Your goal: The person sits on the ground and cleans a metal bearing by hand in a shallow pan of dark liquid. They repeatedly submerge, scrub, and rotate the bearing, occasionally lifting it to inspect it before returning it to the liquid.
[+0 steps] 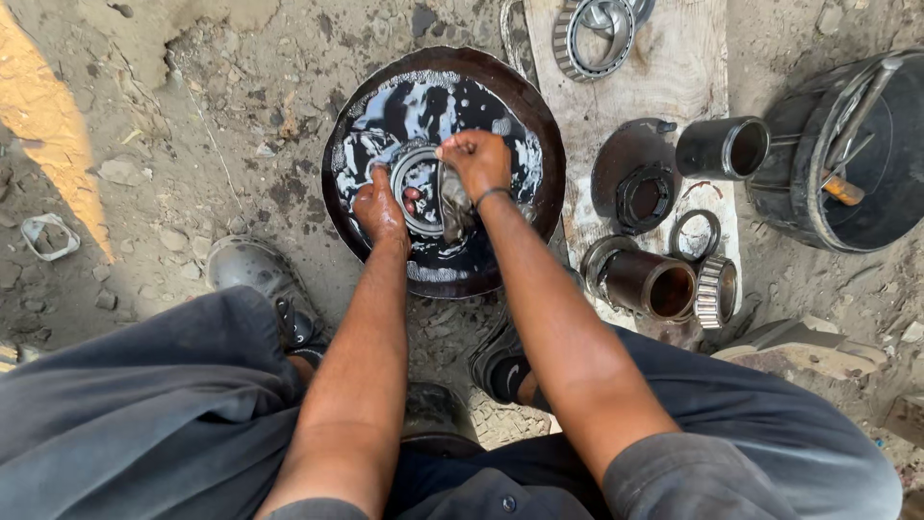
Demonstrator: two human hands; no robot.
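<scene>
Oily steel bearing ring (416,183), half-submerged

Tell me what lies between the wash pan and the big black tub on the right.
In the head view, between the pan and the tub lies a wooden board carrying a dark round plate, a black sleeve and a thin ring.

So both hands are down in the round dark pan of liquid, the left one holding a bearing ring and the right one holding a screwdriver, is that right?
Not quite. In the head view the right hand grips a wet grey rag, not a screwdriver. The rest stands: both hands are in the round dark pan of liquid, and the left hand holds the bearing ring.
</scene>
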